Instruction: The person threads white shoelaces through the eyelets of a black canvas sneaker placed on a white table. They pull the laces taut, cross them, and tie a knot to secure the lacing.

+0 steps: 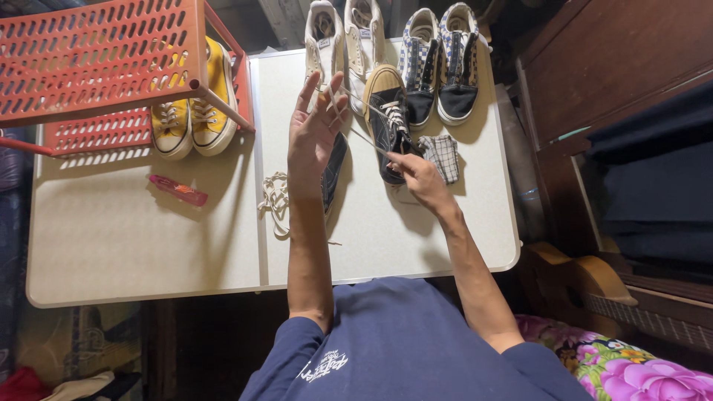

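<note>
A black sneaker (388, 111) with white laces and a tan toe cap lies on the white table (134, 238). My right hand (417, 177) pinches the end of its white shoelace (360, 137) near the heel. My left hand (316, 130) is raised, fingers spread, with the lace stretched taut across them. A second dark shoe (334, 167) lies partly hidden behind my left forearm.
A loose white lace (275, 200) lies left of my arm. A white pair (343, 41) and a checkered pair (440, 59) stand at the table's far edge. Yellow sneakers (191, 111) sit under a red plastic rack (104, 59). A pink tube (178, 191) and checkered cloth (444, 154) lie nearby.
</note>
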